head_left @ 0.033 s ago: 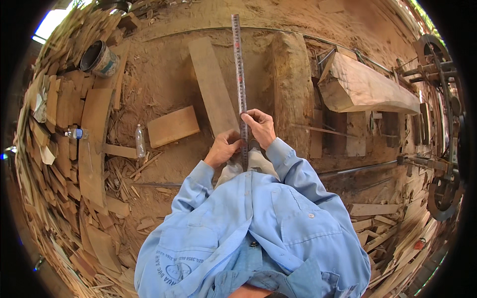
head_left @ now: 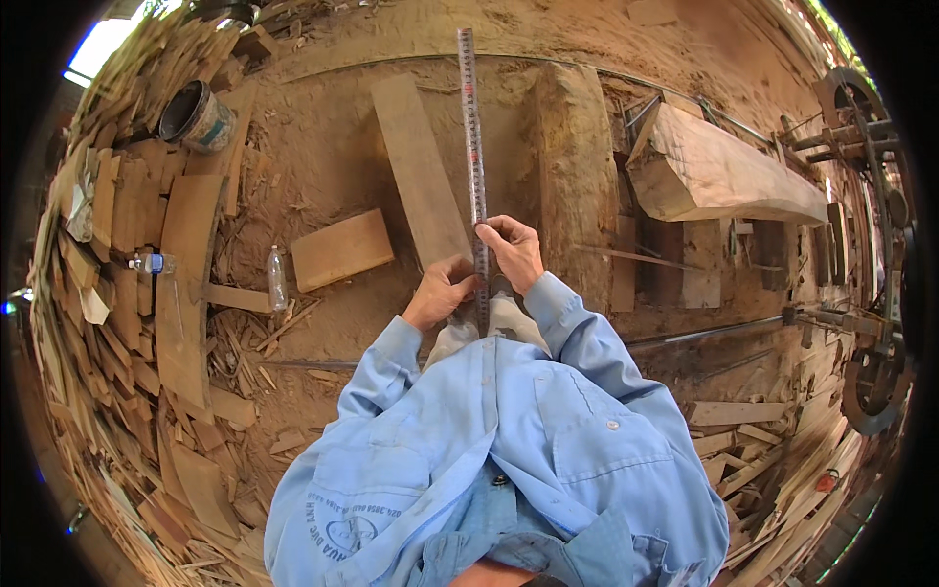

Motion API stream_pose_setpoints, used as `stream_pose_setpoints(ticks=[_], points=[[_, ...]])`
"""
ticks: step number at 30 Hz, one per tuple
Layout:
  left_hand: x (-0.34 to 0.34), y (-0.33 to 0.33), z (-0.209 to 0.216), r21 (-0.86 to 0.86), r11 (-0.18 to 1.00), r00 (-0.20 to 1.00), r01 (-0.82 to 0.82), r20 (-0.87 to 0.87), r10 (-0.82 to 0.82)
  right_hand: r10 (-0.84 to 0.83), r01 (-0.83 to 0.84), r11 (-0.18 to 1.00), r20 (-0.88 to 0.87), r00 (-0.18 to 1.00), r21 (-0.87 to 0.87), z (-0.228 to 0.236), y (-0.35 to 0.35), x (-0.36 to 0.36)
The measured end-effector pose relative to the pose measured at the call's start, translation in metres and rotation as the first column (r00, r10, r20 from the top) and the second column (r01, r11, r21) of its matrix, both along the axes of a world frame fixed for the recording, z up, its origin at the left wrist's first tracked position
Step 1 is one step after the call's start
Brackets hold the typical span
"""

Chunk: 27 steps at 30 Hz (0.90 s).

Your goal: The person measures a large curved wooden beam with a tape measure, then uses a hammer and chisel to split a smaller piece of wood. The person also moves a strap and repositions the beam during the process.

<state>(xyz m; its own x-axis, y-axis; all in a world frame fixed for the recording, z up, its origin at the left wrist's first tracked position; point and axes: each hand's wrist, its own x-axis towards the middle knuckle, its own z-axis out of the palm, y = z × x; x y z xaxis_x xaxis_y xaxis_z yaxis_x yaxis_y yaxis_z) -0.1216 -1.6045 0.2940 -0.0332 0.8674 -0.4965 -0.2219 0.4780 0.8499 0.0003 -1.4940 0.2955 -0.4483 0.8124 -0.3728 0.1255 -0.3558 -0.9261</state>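
A measuring strip (head_left: 471,127) extends far, with room between left plank (head_left: 416,147) and right beam (head_left: 577,157); left hand (head_left: 437,294) and right hand (head_left: 517,254) pinch it.

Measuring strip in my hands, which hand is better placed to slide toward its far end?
Probably the right hand: it grips the measuring strip farther up, nearer that end. The left hand is lower, closer to the blue shirt.

A long, narrow, silvery measuring strip (head_left: 471,127) with dark and red marks is held straight, pointing forward.
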Motion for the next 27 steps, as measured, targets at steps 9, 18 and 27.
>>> stream_pose_setpoints(ticks=[9, 18, 27], points=[[-0.085, 0.038, 0.029, 0.339, 0.856, 0.884, -0.391, -0.121, 0.452, 0.186, -0.208, 0.926, 0.1, 0.977, 0.314, -0.013, 0.009, 0.014], [-0.118, 0.034, 0.041, 0.48, 0.698, 0.754, -0.532, -0.107, 0.649, 0.494, -0.562, 0.742, 0.269, 0.827, 0.364, -0.024, 0.002, 0.015], [-0.112, -0.009, 0.001, 0.318, 0.608, 0.656, -0.728, 0.06, 0.753, 0.571, -0.668, 0.713, 0.378, 0.729, 0.21, -0.034, 0.005, 0.015]])
